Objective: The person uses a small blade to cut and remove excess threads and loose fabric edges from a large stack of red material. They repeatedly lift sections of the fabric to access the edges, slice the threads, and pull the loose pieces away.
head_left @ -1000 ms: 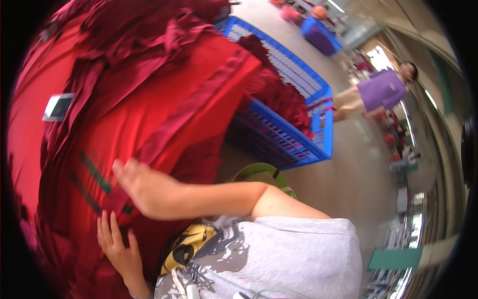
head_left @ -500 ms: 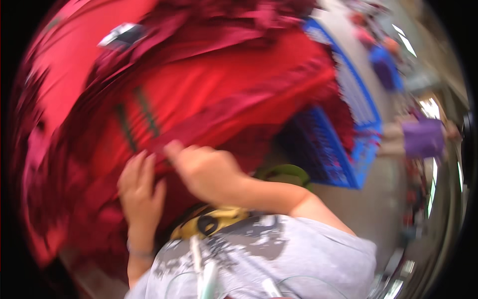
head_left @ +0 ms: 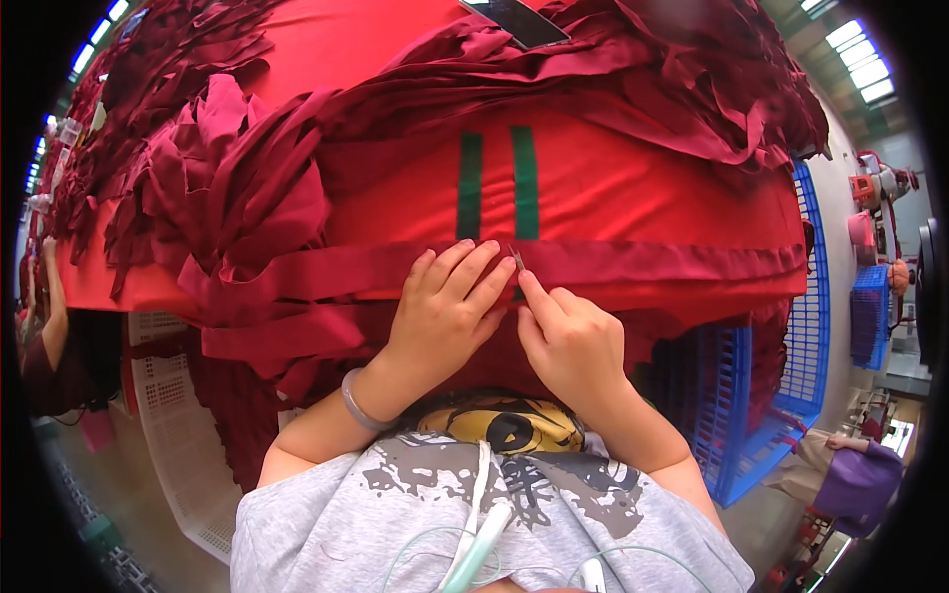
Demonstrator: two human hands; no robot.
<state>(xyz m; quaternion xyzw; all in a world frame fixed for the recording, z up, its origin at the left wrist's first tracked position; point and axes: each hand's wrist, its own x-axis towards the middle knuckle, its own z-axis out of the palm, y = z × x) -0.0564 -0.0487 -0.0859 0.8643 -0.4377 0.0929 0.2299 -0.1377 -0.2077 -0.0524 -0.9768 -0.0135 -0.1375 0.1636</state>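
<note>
A long dark-red fabric strip (head_left: 662, 262) runs across the front of the red-covered table, over two dark green tape lines (head_left: 525, 183). My left hand (head_left: 445, 296) lies on the strip with its fingers stretched out, pressing it flat near the tapes. Just beside it, my right hand (head_left: 576, 341) is closed, index finger pointing forward. From its fingertips sticks a small pointed metal tool (head_left: 516, 259), its tip at the strip by the right tape; the rest of it is hidden in the hand.
Bunched dark-red strips (head_left: 237, 178) heap up on the left, with more along the back. A black phone (head_left: 524, 22) lies at the back. A blue crate (head_left: 732, 415) stands at the right, a white crate (head_left: 173, 425) at the left. A person in purple (head_left: 860, 484) is at far right.
My view has swung, so the table now lies squarely ahead and the blur is gone. Both hands stay at the strip by the green tapes, now closer together.
</note>
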